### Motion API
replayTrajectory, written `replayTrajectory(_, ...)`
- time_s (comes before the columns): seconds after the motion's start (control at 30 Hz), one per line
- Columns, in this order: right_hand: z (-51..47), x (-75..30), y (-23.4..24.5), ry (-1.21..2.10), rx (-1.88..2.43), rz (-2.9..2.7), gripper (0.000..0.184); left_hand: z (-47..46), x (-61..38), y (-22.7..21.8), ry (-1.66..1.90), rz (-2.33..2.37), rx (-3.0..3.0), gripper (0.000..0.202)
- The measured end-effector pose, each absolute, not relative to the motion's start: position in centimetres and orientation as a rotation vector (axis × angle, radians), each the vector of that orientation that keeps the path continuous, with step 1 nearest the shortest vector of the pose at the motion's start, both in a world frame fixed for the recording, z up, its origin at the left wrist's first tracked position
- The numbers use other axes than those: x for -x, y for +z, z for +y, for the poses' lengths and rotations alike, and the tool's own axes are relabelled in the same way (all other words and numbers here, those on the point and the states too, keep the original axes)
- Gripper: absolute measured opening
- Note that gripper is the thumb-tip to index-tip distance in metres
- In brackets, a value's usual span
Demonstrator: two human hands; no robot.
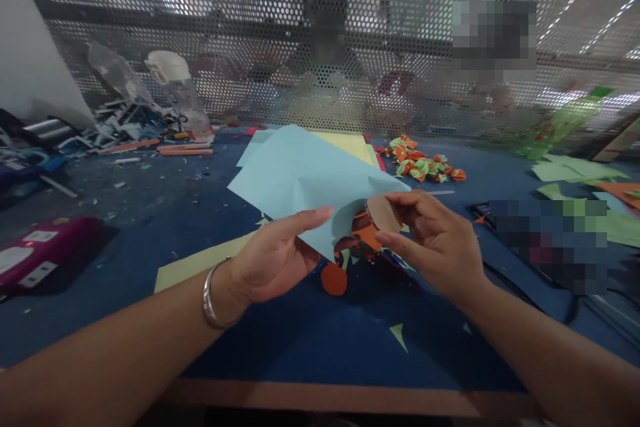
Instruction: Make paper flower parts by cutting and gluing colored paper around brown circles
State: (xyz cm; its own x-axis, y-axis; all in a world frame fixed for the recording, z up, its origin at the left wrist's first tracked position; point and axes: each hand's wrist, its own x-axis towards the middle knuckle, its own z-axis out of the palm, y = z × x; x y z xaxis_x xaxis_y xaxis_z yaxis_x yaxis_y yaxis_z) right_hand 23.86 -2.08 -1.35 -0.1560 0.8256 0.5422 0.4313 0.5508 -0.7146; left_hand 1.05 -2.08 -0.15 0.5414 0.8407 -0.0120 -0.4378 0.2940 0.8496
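My left hand [273, 257] grips the near corner of a light blue sheet of paper [305, 173], thumb on top and fingers beneath. The sheet is tilted, with a curved cut-out along its right edge. Between the thumb and fingers of my right hand [440, 240] is a round tan cardboard disc [384, 214], close beside that edge. Below the sheet lies an orange paper circle [334, 279] on the dark blue table [280, 347]. Orange and green paper scraps behind the disc are partly hidden by it and the sheet.
Crumpled orange and green papers [423, 160] lie behind my right hand. A dark phone-like device [545, 240] is to the right. At left are a purple power strip [55, 250], wooden sticks [185, 149] and a clear bottle [185, 97]. A perforated metal panel [240, 67] stands behind.
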Motion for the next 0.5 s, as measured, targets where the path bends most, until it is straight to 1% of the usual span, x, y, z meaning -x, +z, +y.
replayTrajectory(0.17, -2.5, -23.6, -1.1, 0.372, 1.097, -1.844, 0.046, -2.2, -1.9, -0.2, 0.975, 0.605, -0.760, 0.031)
replayTrajectory(0.37, -3.4, -22.9, -0.5, 0.074, 1.116, -1.940, 0.044, -2.4, -2.4, -0.1, 1.026, 0.609, -0.716, 0.042)
replayTrajectory(0.5, -3.8, -22.4, -0.8, 0.027, 1.054, -1.994, 0.048, -2.8, -2.7, -1.0, 0.923, 0.617, -0.749, 0.053)
